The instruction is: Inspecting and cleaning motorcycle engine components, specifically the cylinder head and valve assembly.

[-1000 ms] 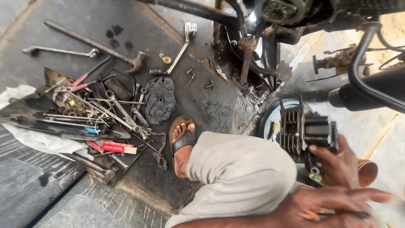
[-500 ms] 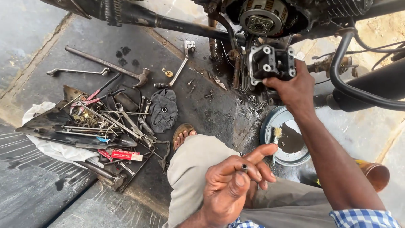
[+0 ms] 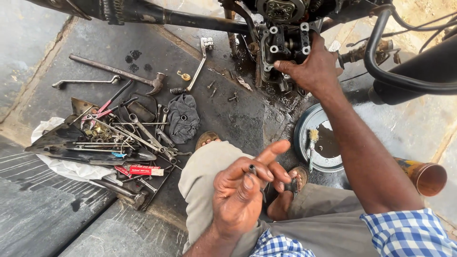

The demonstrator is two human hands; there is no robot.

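My right hand grips a dark metal engine cylinder block and holds it up against the motorcycle engine at the top of the view. My left hand hovers over my knee, with a small dark metal pin pinched between thumb and fingers and the index finger stretched out. My sandalled feet rest on the oily floor below.
A pile of spanners and pliers lies on the left beside a dark rag, a hammer and a socket wrench. A round pan holding a brush sits on the right, near a copper-coloured can.
My right hand lifted the cylinder block from beside the pan up to the engine. My left hand rose off my leg and now pinches the small pin.
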